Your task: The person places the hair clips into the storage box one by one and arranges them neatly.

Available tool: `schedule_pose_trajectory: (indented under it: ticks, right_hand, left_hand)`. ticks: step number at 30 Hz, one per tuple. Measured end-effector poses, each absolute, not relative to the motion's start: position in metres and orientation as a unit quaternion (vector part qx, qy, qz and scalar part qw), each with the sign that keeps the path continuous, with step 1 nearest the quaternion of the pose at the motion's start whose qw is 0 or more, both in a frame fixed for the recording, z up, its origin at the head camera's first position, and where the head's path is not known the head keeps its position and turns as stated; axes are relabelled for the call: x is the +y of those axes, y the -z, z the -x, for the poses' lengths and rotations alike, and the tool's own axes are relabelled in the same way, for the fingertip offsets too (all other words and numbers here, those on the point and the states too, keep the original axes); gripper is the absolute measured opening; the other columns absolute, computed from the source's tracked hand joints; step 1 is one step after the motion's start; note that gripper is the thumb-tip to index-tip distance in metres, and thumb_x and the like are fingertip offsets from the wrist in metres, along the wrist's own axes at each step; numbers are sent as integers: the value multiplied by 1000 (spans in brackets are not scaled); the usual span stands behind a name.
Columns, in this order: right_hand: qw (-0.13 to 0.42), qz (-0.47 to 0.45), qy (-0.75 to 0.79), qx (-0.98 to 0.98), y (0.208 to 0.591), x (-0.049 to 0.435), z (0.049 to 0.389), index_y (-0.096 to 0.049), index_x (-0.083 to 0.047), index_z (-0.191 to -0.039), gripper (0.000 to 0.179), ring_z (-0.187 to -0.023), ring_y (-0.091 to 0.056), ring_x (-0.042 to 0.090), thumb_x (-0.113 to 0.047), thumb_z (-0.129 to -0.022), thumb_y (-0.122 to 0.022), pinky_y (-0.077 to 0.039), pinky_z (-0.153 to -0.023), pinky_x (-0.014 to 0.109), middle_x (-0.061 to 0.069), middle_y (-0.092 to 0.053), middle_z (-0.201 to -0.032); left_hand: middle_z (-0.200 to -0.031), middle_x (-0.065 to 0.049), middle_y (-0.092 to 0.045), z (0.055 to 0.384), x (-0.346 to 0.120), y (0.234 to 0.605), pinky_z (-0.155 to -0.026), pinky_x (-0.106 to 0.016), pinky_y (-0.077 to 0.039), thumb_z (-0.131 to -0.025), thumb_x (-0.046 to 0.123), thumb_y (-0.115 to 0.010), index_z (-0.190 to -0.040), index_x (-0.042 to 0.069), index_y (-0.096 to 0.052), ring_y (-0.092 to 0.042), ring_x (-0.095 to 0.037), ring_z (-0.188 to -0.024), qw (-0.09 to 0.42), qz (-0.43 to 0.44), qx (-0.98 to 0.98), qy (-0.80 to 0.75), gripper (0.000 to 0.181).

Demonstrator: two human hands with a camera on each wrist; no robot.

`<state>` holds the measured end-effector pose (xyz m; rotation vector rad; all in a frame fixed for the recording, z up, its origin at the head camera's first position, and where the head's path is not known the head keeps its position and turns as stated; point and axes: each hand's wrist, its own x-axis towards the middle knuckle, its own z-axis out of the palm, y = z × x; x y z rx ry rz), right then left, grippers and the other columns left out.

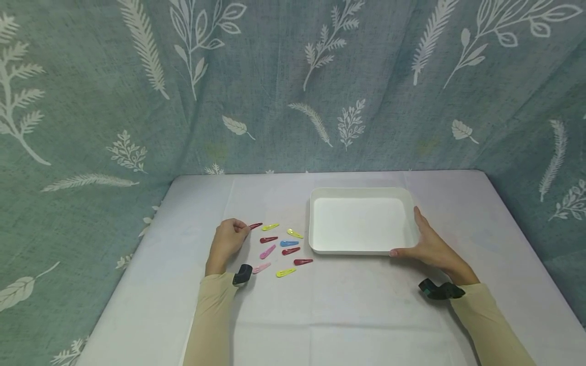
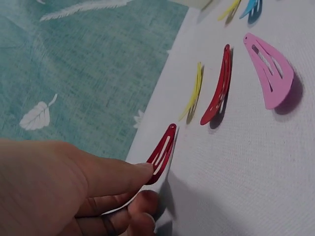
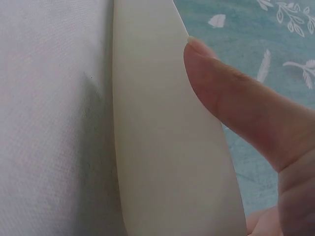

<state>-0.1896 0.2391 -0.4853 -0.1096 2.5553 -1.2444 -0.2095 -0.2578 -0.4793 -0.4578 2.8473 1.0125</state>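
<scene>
By the left hand (image 1: 227, 239), a dark red hair clip (image 1: 256, 225) is being pinched narrowly near its wide end, at the back left of the scattered clips (image 1: 290, 243). As only that end is being gripped, a twist or a drop is being risked. A yellow clip (image 1: 270, 227) is being pointed at from just beside, so a knock could be caused by a sideways sweep. The white tray (image 1: 363, 223) is apparently being steadied at its near right corner by the right hand (image 1: 432, 248), which is being spread wide; by uneven pressure there, a slide or tilt could be caused. Whether the pinched clip is being held off the counter (image 1: 366, 305) cannot be told.
</scene>
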Motion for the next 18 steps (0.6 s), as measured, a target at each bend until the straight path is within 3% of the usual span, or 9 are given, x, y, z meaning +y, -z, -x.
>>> schedule_pose_trajectory:
  ticks: [11, 18]
  right_hand:
    - [142, 38, 445, 883, 485, 239, 189, 24, -5, -160, 151, -156, 6, 57, -41, -72, -94, -8, -120, 75, 31, 16, -169]
    - [143, 37, 450, 881, 488, 237, 189, 25, -7, -160, 151, -156, 8, 56, -42, -73, -93, -6, -121, 74, 29, 18, -169]
  left_hand:
    - [-94, -13, -73, 211, -257, 474, -64, -26, -46, -100, 19, -65, -111, 2, -72, -64, -18, -75, 24, 135, 916, -377, 22]
    - [-101, -13, -74, 212, -255, 471, -66, -27, -48, -100, 22, -65, -115, 4, -73, -67, -20, -80, 27, 128, 904, -407, 25]
